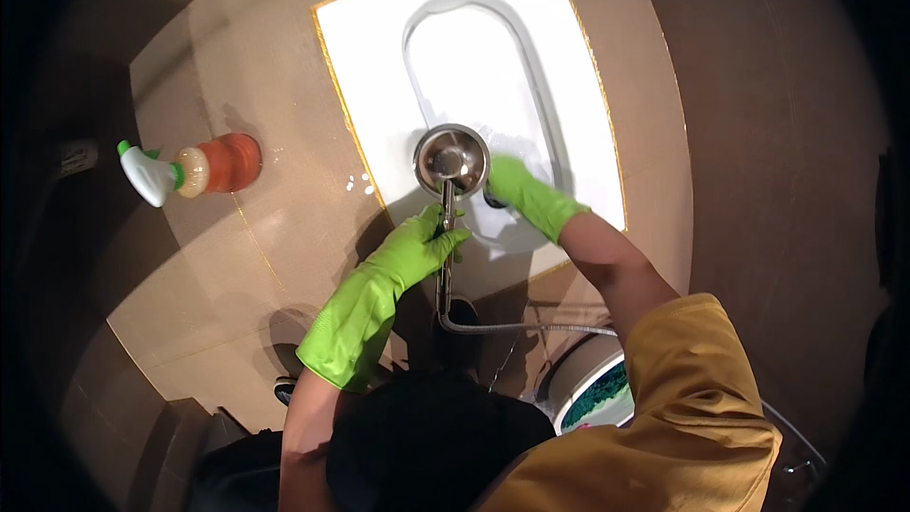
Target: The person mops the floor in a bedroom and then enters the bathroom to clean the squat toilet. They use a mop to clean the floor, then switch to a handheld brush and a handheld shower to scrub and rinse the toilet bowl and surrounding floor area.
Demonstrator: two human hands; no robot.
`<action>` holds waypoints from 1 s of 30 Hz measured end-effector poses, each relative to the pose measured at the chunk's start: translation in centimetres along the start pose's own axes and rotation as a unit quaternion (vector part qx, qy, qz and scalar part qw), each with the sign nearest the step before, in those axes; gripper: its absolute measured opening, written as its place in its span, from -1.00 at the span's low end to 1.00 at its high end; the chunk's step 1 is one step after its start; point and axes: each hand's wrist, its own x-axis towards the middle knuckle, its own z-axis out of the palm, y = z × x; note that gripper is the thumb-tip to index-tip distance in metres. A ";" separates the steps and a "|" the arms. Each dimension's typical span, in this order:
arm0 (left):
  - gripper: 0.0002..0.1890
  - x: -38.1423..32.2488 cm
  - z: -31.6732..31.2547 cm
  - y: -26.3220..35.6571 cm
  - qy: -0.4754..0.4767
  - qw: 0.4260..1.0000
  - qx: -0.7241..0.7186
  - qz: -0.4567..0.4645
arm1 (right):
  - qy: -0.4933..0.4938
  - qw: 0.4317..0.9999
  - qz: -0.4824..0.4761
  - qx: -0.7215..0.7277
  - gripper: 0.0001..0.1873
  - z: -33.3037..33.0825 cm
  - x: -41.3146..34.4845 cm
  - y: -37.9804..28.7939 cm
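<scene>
My left hand (pixel 421 250), in a long green rubber glove, grips the metal handle of a chrome hand shower (pixel 452 159). The round shower head is over the lower part of a white ceramic squat toilet (pixel 362 50) set in the floor. Inside the basin, my right hand (pixel 513 186), gloved in green as well, reaches down beside a dark drain opening (pixel 493 199). The shower head partly covers its fingers, so I cannot tell whether they hold anything. Water glistens in the basin just above the glove.
A spray bottle of orange liquid (pixel 231 162) stands on the brown tiled floor (pixel 249 85) to the left. The shower's metal hose (pixel 526 328) runs right past a white bucket (pixel 574 382) with green material inside. My shoes are below the basin.
</scene>
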 end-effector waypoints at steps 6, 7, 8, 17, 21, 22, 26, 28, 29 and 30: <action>-0.57 -1.5 -1.3 0.0 0.002 0.997 0.067 0.029 | 0.016 0.998 0.066 -0.012 -0.72 3.2 -3.2 1.8; -0.58 -1.4 -1.4 0.1 -0.001 0.995 0.094 0.037 | -0.018 0.997 0.076 0.010 -0.74 3.1 -3.3 1.8; -0.58 -1.5 -1.5 0.1 0.003 0.993 0.107 0.052 | -0.060 0.996 0.069 -0.006 -0.73 3.2 -3.2 1.4; -0.55 -3.0 -2.3 1.4 -0.011 0.996 0.080 0.023 | -0.294 0.927 0.216 0.086 -0.58 -4.5 -2.5 -4.0; -0.53 -3.0 -2.4 1.5 -0.034 0.996 0.073 -0.039 | -0.304 0.877 0.357 0.106 -0.58 -2.4 -2.5 -3.2; -0.51 -2.9 -2.4 1.3 -0.031 0.996 0.076 -0.038 | -0.306 0.933 0.169 -0.087 -0.29 -1.6 -2.6 -2.7; -0.52 -3.3 -2.7 1.0 0.002 0.993 0.117 -0.008 | -0.196 0.905 0.077 -0.370 -0.26 1.1 -3.6 -1.7; -0.53 -3.7 -3.2 1.0 0.005 0.991 0.135 -0.002 | -0.210 0.907 0.207 -0.300 -0.27 1.4 -4.1 -2.1; -0.54 -3.6 -3.5 1.0 0.008 0.988 0.152 -0.004 | -0.198 0.927 0.243 -0.205 -0.27 1.3 -4.2 -2.7; -0.57 -3.8 -3.8 1.1 0.007 0.992 0.128 0.011 | -0.193 0.937 0.276 -0.090 -0.27 1.1 -4.4 -3.2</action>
